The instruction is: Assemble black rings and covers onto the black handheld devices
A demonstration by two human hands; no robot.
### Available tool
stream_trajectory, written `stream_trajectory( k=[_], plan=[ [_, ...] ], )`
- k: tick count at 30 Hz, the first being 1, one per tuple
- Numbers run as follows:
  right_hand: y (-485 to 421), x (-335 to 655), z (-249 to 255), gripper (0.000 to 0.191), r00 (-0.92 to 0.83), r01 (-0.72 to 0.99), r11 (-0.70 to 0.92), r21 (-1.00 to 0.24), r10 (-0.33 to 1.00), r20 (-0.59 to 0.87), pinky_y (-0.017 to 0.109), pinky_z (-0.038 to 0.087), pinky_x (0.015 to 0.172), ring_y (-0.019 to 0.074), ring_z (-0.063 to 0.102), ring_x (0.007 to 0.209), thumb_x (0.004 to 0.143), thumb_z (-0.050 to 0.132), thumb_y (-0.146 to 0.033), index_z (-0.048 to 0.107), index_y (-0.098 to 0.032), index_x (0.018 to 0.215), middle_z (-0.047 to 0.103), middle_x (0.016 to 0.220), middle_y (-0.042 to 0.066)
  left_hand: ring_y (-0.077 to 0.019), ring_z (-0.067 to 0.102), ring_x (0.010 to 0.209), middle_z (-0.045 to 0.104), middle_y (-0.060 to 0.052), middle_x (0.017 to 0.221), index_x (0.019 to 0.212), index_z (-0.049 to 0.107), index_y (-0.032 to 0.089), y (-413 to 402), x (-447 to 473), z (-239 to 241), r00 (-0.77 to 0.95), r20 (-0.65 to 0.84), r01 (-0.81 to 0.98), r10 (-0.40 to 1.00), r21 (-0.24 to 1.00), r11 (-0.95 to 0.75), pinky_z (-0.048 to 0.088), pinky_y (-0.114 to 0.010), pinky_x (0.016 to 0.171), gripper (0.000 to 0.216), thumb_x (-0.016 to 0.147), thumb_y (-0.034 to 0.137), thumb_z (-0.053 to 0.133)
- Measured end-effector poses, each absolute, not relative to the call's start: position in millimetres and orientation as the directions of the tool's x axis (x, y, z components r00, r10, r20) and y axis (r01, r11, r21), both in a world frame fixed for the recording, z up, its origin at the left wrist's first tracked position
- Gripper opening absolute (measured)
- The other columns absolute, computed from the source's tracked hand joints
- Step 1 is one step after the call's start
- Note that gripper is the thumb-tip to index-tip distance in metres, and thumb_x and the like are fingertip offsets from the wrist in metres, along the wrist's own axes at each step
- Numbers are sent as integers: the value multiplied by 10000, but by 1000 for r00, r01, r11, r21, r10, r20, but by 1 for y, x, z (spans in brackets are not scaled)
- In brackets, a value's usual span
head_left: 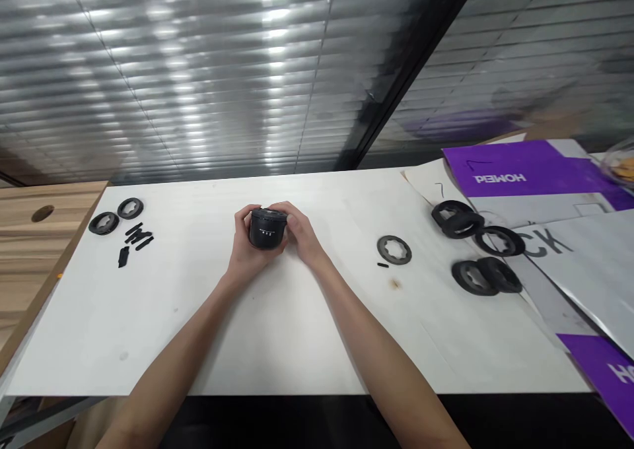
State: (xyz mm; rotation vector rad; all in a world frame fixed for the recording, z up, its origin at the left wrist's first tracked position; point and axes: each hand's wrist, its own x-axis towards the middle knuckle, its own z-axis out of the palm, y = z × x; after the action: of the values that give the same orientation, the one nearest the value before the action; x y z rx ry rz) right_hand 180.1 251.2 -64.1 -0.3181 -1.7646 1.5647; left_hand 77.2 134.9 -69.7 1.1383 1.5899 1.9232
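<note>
A black cylindrical object (267, 230) with small white markings on its side is held between my two hands above the white table. My left hand (244, 241) wraps round its left side and reaches underneath. Along its right side and top edge, the fingers and thumb of my right hand (302, 232) press against it. The top rim is partly covered by fingers. To the right lies a flat dark ring (394, 250) with a notched inner edge, and a small black strip (383, 265) sits just below it.
Two black rings (104, 223) and several small black pieces (137, 236) lie at the table's left. Several thicker black rings (500, 241) are grouped at the right, beside purple and white cardboard (505, 172). Behind the white tabletop (277, 343) stands a glass partition with blinds (198, 72).
</note>
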Motion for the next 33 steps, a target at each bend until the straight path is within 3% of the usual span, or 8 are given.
stream_trajectory(
  k=[10,18,24,30,33],
  plan=[
    [251,180,-62,729,-691,-277,228,-933,628,358,485,547,1018,322,694,1104,924,529,-941,760,-254,1004,730,1089,97,-224,753,973,677,-34,1142,1355,442,301,134,79,-69,-583,322,194,746,947,-258,624,-400,869,837,690,267,949],
    [251,184,-62,771,-722,-230,215,-949,616,315,474,595,892,324,679,1058,901,499,-977,758,-268,1057,727,1141,109,-229,755,983,683,-42,1162,1362,446,295,135,77,-73,-563,330,196,758,944,-265,623,-399,880,852,684,244,959],
    [251,186,-63,728,-697,-272,256,-928,612,374,546,513,1164,349,674,1227,940,506,-931,780,-280,1117,731,1209,113,-250,750,1060,706,-76,1211,1380,482,288,138,79,-73,-549,415,261,726,910,-323,629,-393,882,805,711,213,923],
    [251,186,-66,802,-792,-304,-34,-952,564,233,558,493,1232,365,667,1351,868,585,-945,758,-272,1268,757,1332,115,-284,733,1161,704,-103,1340,1498,544,300,138,73,-83,-474,495,380,729,861,-338,635,-432,950,849,728,155,872],
    [247,185,-62,765,-844,-286,-156,-945,509,172,548,497,1237,358,686,1340,860,634,-904,759,-273,1275,774,1326,111,-268,742,1097,713,-100,1316,1588,515,309,138,71,-88,-476,494,393,727,860,-326,639,-411,920,951,719,147,867]
  ],
)
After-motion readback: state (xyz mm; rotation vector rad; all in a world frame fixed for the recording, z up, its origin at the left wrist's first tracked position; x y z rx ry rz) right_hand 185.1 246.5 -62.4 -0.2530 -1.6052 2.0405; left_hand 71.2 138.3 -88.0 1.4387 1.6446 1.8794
